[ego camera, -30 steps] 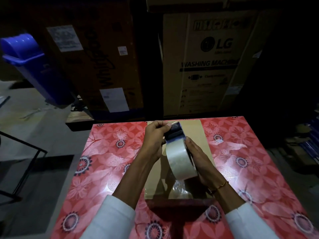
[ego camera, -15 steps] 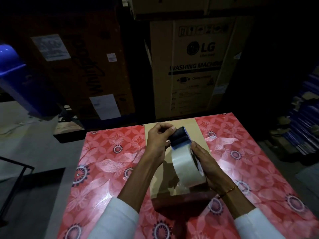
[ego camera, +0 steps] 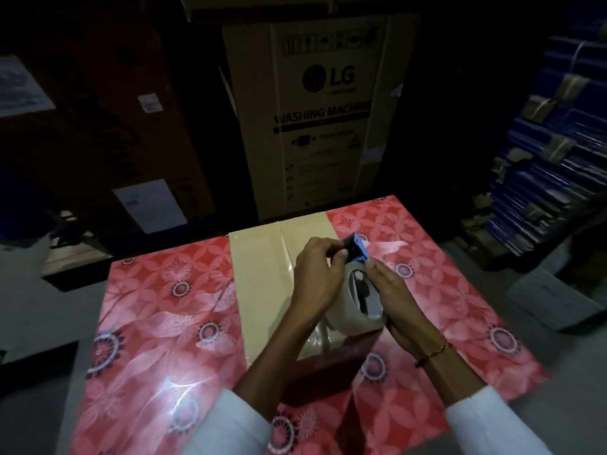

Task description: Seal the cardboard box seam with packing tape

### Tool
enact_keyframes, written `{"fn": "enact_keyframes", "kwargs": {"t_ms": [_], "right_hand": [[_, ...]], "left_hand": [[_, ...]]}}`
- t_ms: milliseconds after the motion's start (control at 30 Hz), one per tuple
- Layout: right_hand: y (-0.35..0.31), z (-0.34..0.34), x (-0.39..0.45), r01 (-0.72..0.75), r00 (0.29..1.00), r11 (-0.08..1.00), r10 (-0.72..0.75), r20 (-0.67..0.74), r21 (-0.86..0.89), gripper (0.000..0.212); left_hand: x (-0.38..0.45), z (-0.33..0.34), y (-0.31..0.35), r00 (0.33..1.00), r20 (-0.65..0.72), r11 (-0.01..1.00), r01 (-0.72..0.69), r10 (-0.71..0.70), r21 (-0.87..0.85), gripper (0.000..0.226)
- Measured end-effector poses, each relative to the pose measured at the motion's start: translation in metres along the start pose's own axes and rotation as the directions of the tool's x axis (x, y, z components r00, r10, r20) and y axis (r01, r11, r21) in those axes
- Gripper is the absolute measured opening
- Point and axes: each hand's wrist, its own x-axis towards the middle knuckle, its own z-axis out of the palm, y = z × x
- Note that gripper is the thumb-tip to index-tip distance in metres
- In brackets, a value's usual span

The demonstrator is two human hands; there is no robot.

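A flat brown cardboard box (ego camera: 259, 284) lies on a red floral tabletop, its seam (ego camera: 285, 254) running away from me. Shiny clear tape covers the near part of the seam. Both hands hold a tape dispenser with a roll of clear packing tape (ego camera: 353, 310) over the box's right side. My left hand (ego camera: 317, 277) pinches the dark and blue cutter head (ego camera: 356, 246) at the top. My right hand (ego camera: 392, 300) grips the roll's right side and handle.
The red floral table (ego camera: 164, 339) fills the lower view. Large appliance cartons (ego camera: 315, 113) stand close behind its far edge. Stacked blue bundles (ego camera: 551, 165) sit on the right, with grey floor to the left and right.
The hands and dispenser have shifted to the right across the box and slightly forward. More of the box's left half and its seam now shows; the view has swung left.
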Motion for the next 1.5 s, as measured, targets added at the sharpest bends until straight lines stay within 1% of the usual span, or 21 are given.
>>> {"fn": "enact_keyframes", "kwargs": {"t_ms": [133, 300, 400, 500, 600, 667, 733, 800, 900, 1033, 1167, 1200, 1267, 1400, 1500], "right_hand": [[-0.004, -0.034, -0.001, 0.025, 0.999, 0.997, -0.028, -0.032, -0.079, 0.03], [-0.007, -0.086, -0.003, 0.041, 0.998, 0.99, -0.047, -0.037, -0.138, 0.032], [0.0, -0.118, 0.002, 0.048, 0.995, 0.985, -0.061, -0.076, -0.166, 0.032], [0.016, -0.15, 0.013, 0.024, 0.993, 0.971, -0.05, -0.105, -0.237, 0.029], [0.036, -0.175, 0.024, 0.008, 0.991, 0.935, -0.056, -0.123, -0.355, 0.025], [0.05, -0.188, 0.031, 0.004, 0.989, 0.912, -0.065, -0.133, -0.411, 0.021], [0.062, -0.196, 0.037, -0.022, 0.99, 0.861, -0.053, -0.134, -0.508, 0.019], [0.074, -0.202, 0.043, -0.042, 0.993, 0.791, -0.036, -0.115, -0.611, 0.018], [0.087, -0.208, 0.049, -0.048, 0.997, 0.739, -0.009, -0.082, -0.672, 0.019], [0.093, -0.212, 0.054, -0.053, 0.998, 0.713, 0.017, -0.058, -0.699, 0.023], [0.096, -0.214, 0.057, -0.057, 0.998, 0.708, 0.033, -0.048, -0.704, 0.032], [0.096, -0.214, 0.058, -0.072, 0.997, 0.712, 0.044, -0.058, -0.699, 0.03], [0.097, -0.215, 0.059, -0.087, 0.996, 0.715, 0.051, -0.073, -0.693, 0.024], [0.095, -0.212, 0.061, -0.089, 0.996, 0.715, 0.047, -0.079, -0.693, 0.021], [0.094, -0.208, 0.063, -0.087, 0.993, 0.717, 0.009, -0.116, -0.692, 0.025]], "left_hand": [[-0.001, 0.028, 0.008, 0.999, 0.043, 1.0, 0.009, -0.008, -0.022, 0.024], [-0.003, 0.077, 0.025, 0.985, 0.171, 0.996, 0.04, -0.026, -0.079, 0.034], [-0.004, 0.109, 0.03, 0.969, 0.244, 0.995, 0.045, -0.022, -0.088, 0.042], [-0.003, 0.141, 0.028, 0.953, 0.3, 0.994, 0.066, -0.038, -0.084, 0.048], [-0.005, 0.168, 0.017, 0.926, 0.361, 0.986, 0.149, -0.111, -0.077, 0.053], [-0.008, 0.184, 0.005, 0.902, 0.391, 0.97, 0.23, -0.184, -0.073, 0.054], [-0.011, 0.199, -0.009, 0.874, 0.414, 0.948, 0.309, -0.253, -0.075, 0.056], [-0.014, 0.208, -0.018, 0.855, 0.427, 0.929, 0.36, -0.293, -0.084, 0.056], [-0.016, 0.219, -0.029, 0.834, 0.432, 0.902, 0.421, -0.343, -0.096, 0.053], [-0.018, 0.233, -0.043, 0.828, 0.407, 0.903, 0.43, -0.385, -0.02, 0.05], [-0.019, 0.239, -0.048, 0.815, 0.393, 0.887, 0.462, -0.426, 0.002, 0.05], [-0.018, 0.24, -0.048, 0.817, 0.39, 0.888, 0.46, -0.425, 0.004, 0.05], [-0.016, 0.243, -0.051, 0.821, 0.386, 0.894, 0.447, -0.42, 0.022, 0.049], [-0.011, 0.244, -0.048, 0.823, 0.381, 0.905, 0.411, -0.421, 0.111, 0.049], [-0.007, 0.24, -0.043, 0.89, 0.316, 0.936, 0.263, -0.328, 0.234, 0.043]]}}
